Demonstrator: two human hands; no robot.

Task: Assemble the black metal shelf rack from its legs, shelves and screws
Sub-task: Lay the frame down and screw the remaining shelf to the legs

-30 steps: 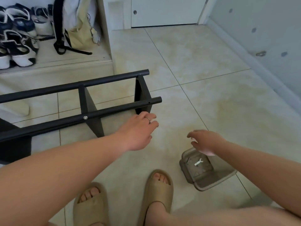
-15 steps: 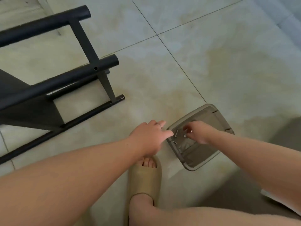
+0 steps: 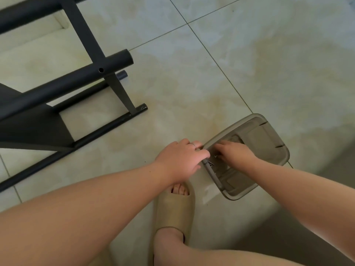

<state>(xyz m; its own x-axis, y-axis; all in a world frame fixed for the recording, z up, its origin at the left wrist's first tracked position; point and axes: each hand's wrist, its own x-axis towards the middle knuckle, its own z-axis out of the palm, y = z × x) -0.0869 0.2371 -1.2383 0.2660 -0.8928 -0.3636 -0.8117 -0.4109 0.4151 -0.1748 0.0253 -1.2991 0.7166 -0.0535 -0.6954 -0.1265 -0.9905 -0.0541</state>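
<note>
Just beneath my right hand [image 3: 234, 153], on the tub's floor, lay the small screws [image 3: 211, 164]. My fingers were bent down among them, but I couldn't tell whether they had pinched one. Beside it, my left hand [image 3: 180, 160] gripped the near rim of the translucent plastic tub [image 3: 269, 139], fingers curled over the edge. Well away to the left of both hands, the black rack [image 3: 57, 83] lay on the tiled floor [image 3: 249, 64]. My slipper [image 3: 175, 208] sat just behind my left hand.
</note>
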